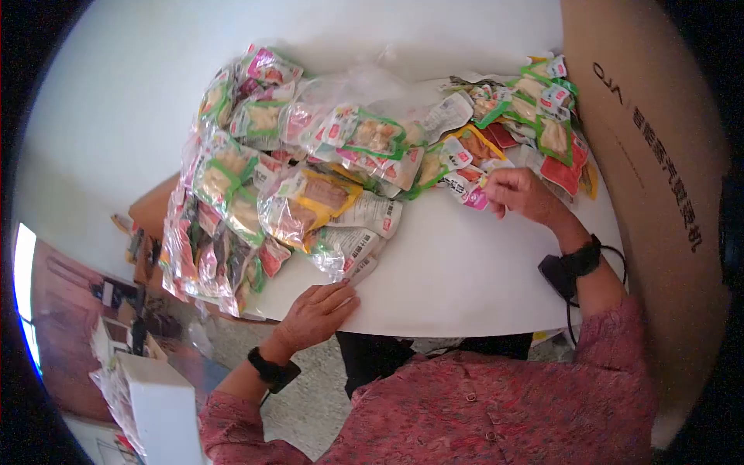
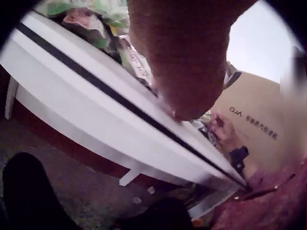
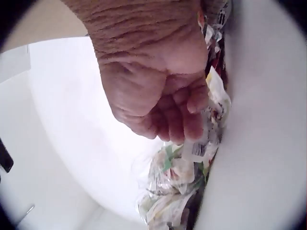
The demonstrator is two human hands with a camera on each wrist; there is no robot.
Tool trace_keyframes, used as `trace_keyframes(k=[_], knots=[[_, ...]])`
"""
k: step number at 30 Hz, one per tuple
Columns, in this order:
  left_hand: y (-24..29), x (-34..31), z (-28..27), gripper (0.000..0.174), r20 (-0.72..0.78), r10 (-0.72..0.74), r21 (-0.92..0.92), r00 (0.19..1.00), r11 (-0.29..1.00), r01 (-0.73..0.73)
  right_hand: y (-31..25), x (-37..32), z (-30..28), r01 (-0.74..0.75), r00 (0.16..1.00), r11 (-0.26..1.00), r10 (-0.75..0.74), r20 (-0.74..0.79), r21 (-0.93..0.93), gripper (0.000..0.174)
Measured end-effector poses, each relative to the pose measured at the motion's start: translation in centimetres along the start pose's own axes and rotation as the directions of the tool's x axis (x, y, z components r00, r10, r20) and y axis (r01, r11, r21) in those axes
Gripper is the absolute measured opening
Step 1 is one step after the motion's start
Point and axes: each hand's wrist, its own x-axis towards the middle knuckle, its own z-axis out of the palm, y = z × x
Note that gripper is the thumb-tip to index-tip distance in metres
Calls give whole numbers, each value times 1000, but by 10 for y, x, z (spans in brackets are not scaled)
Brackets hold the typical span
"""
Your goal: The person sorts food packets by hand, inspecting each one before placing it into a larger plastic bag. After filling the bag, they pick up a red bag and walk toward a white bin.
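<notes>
My left hand [image 1: 316, 316] rests at the white table's front edge, fingers fairly straight, just in front of a clear plastic bag [image 1: 353, 252] of food packets. In the left wrist view the left hand [image 2: 182, 62] is dark and its fingers are mostly hidden. My right hand [image 1: 521, 198] is over the table's right part, beside a loose pile of snack packets [image 1: 535, 108]. The right wrist view shows the right hand [image 3: 153, 96] with fingers loosely curled and nothing visible in them. A pink-and-white packet [image 1: 467, 190] lies by its fingertips.
Clear bags stuffed with packets [image 1: 225, 174] cover the table's left and middle. A tall cardboard box [image 1: 643, 155] stands along the right side. A black cable [image 1: 624, 263] runs by the right wrist. A white box [image 1: 159, 403] stands on the floor at lower left.
</notes>
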Motion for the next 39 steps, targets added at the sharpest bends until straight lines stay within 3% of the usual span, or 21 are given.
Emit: trace_keyframes(k=[3,5,6,7,9,10,12,14,17,20,22,25,27,29,31,34,39], knots=[[-10,-20,1,34,6,-64,-70,998,995,64,-27,-5,18,-142,984,990,140,107,9,17],[-33,-31,6,21,-25,-106,-71,994,992,104,-33,-13,27,-97,986,975,122,116,-200,15],[-49,-39,12,16,-33,-162,-96,986,983,158,-40,-17,32,-112,979,889,176,105,-444,16],[-63,-45,14,14,-77,-208,-111,975,974,199,-36,-25,39,-144,973,870,212,95,-472,16],[-76,-49,16,18,-50,-252,-145,966,959,243,-19,-42,54,87,982,636,-185,-42,-767,26],[-81,-46,12,21,-108,-216,-154,970,968,198,-19,-48,58,66,986,608,-163,-43,-791,26],[-89,-48,10,24,-177,-178,-195,968,970,143,-16,-58,69,-37,997,420,-47,-63,-907,42],[-93,-53,15,31,7,-163,-182,987,970,162,-11,-68,74,-75,997,403,5,-80,-912,47],[-100,-65,25,38,57,-140,-291,988,945,151,-6,-65,71,-117,993,411,70,-97,-904,52],[-109,-69,31,39,227,-103,-371,968,910,184,-4,-64,66,-116,990,441,128,-65,-890,50],[-108,-59,25,34,99,-98,-298,990,946,124,-6,-57,65,-115,988,448,144,-55,-887,46],[-111,-62,27,31,61,-94,-353,994,929,109,-6,-59,67,-120,988,458,143,-59,-881,44],[-120,-51,15,31,75,-98,-340,992,933,118,-6,-56,67,-119,989,459,135,-63,-880,44],[-122,-50,18,31,83,-89,-447,993,887,117,-8,-55,69,-152,981,448,175,-80,-881,46],[-122,-52,17,29,94,-166,-481,982,856,191,-10,-49,71,-125,983,457,176,-48,-881,49],[-125,-53,20,29,46,-161,-484,986,860,163,-6,-50,71,-99,983,437,182,-21,-894,51],[-118,-62,32,33,188,-188,-537,964,802,261,5,-57,74,-105,981,315,186,-48,-943,51]])
